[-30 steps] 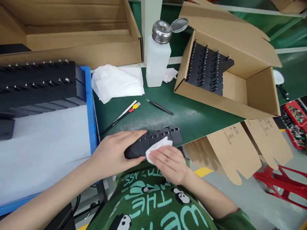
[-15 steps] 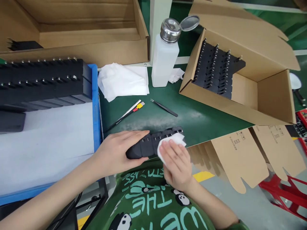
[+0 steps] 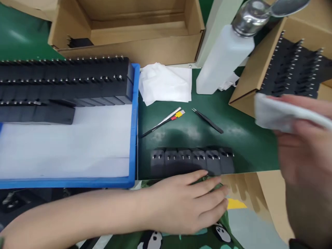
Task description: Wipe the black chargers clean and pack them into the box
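Observation:
A row of several black power adapters (image 3: 192, 162) with pairs of metal prongs lies along the front edge of the green table. My left hand (image 3: 189, 202) is just in front of the row, palm down with fingers stretched out, and its index fingertip is at the row's lower edge; whether it touches is unclear. Off to the right, my right hand (image 3: 303, 148) is raised and pinches a folded white wipe (image 3: 275, 112), close to the near side of the right cardboard box (image 3: 245, 98). That hand is blurred by motion.
A blue-rimmed tray (image 3: 134, 138) on the left holds rows of black adapters. Behind are an open cardboard box (image 3: 145, 50), a stack of white wipes (image 3: 166, 84) and a white bottle (image 3: 224, 62) with a metal top. Tweezers (image 3: 207, 121) and a USB cable (image 3: 166, 121) lie mid-table.
My left hand has let go of the adapter row, which now lies on the table. My right hand has moved away from it, up and right, with the wipe. The view has shifted left.

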`<state>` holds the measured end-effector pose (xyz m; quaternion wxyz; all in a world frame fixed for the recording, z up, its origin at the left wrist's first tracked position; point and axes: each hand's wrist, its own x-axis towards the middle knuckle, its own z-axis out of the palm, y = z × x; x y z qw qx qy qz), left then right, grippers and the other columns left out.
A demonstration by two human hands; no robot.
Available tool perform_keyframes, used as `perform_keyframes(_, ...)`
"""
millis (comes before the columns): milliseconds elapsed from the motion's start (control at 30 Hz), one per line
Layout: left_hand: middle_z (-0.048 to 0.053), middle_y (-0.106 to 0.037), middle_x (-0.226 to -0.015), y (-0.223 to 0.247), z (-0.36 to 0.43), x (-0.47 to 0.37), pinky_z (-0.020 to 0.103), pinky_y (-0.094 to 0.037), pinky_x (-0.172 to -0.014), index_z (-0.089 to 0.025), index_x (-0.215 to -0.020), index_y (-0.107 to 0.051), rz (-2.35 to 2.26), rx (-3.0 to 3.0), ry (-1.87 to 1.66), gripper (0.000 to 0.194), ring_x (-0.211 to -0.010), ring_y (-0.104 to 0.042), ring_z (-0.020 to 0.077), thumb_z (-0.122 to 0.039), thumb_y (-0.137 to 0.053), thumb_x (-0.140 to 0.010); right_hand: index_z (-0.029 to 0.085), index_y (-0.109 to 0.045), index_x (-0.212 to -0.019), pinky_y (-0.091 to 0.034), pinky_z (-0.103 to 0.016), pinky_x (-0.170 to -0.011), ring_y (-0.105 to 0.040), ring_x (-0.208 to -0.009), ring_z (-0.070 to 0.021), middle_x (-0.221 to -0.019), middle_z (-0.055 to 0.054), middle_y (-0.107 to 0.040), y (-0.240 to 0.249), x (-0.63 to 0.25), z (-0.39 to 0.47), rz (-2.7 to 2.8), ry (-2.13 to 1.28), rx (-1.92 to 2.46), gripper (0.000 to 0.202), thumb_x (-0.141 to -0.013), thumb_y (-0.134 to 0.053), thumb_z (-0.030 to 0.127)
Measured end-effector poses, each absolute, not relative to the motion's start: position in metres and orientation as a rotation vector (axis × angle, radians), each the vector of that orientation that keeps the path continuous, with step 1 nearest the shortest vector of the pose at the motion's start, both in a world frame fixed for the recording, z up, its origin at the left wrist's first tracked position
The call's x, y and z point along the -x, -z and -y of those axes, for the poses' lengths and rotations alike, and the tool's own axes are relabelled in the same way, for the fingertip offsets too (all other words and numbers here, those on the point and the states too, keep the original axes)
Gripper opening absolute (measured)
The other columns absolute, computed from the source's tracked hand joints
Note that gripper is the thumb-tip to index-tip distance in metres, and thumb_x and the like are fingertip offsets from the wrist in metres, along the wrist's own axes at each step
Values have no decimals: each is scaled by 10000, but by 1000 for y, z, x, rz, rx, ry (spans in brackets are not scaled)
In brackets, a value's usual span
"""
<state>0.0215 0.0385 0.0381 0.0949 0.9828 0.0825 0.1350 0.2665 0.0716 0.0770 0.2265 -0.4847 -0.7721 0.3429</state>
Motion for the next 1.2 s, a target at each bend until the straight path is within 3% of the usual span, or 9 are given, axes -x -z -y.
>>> perform_keyframes(133,54,-514,-1524,-21,-60,-29,343,-354,-1199,-135,-1444,-516,-259,-2931,-391,475,-1416,-467,199,-275,-319,-1035,357,-656,-1312,-480,-309,-1154,-587,-1311,-188,-1328,73,-661,-69,-197,-124,2254,-1244,913,468,-954,-448,138)
perform_keyframes(300,27,-421,-1589,-22,-69,-25,287,-259,-1248,-123,-1511,-422,-179,-2965,-217,573,-1494,-349,170,-373,-331,-1003,233,-593,-1397,-322,-212,-1222,-390,-1459,-122,-1456,48,-560,-49,-154,-156,2526,-1849,387,493,-976,-378,94)
perform_keyframes(533,29,-325,-1636,-25,-69,-28,293,-215,-1263,-97,-1562,-311,-177,-2946,-87,691,-1528,-267,167,-443,-274,-965,465,-373,-1515,-124,-233,-1286,-203,-1526,-103,-1564,171,-383,-45,-184,-170,2635,-2093,371,563,-1011,-419,217)
perform_keyframes(667,29,-330,-1633,-25,-67,-28,308,-225,-1261,-95,-1562,-309,-246,-2942,-124,707,-1525,-278,177,-426,-302,-938,486,-443,-1471,-251,-269,-1279,-328,-1495,-186,-1504,148,-492,-55,-221,-177,2706,-2001,501,596,-953,-537,206)
perform_keyframes(800,0,-344,-1626,-25,-64,-27,284,-226,-1261,-118,-1555,-335,-302,-2922,-146,701,-1524,-279,170,-380,-349,-905,490,-626,-1300,-451,-165,-1131,-596,-1294,-141,-1323,143,-661,-66,-222,-180,2489,-1679,839,499,-1002,-412,152)
perform_keyframes(867,-10,-349,-1623,-24,-63,-27,280,-235,-1261,-123,-1556,-332,-305,-2913,-142,710,-1526,-271,167,-389,-360,-898,484,-582,-1351,-439,-154,-1131,-578,-1309,-106,-1373,161,-621,-65,-202,-176,2322,-1534,921,526,-1019,-370,136)
perform_keyframes(967,-8,-402,-1595,-23,-62,-27,293,-257,-1259,-124,-1538,-376,-299,-2887,-192,709,-1525,-277,188,-402,-384,-885,451,-503,-1437,-373,-178,-1182,-446,-1419,-117,-1452,166,-542,-54,-169,-167,2448,-1572,555,610,-964,-463,68)
perform_keyframes(1100,-6,-408,-1593,-22,-63,-27,293,-266,-1250,-114,-1532,-388,-287,-2841,-189,686,-1517,-297,169,-355,-361,-891,503,-627,-1290,-414,-188,-1159,-494,-1376,-168,-1335,185,-631,-45,-164,-165,2645,-1531,272,710,-805,-662,-15)
perform_keyframes(1200,-11,-372,-1613,-23,-65,-28,314,-253,-1255,-117,-1546,-357,-264,-2858,-137,702,-1520,-286,163,-367,-337,-891,446,-620,-1325,-439,-301,-1163,-489,-1383,-196,-1359,127,-630,-48,-187,-169,2636,-1602,315,626,-851,-670,41)
